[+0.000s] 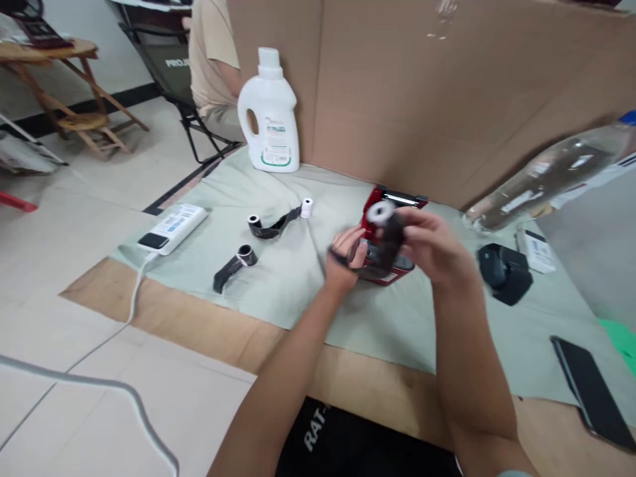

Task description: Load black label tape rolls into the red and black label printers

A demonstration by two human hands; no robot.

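while the right hand (431, 246) clasps a roll (390, 240), the left hand (344, 257) is near; grip unclear

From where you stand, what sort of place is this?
Probably a makeshift indoor work area: a cardboard panel screens the back of a cloth-covered table, and beyond it a person sits in a dark chair.

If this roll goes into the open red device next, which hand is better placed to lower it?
Likely the right hand: its fingers grip the roll above the red device. The left hand is beside the device, a dark strip across it.
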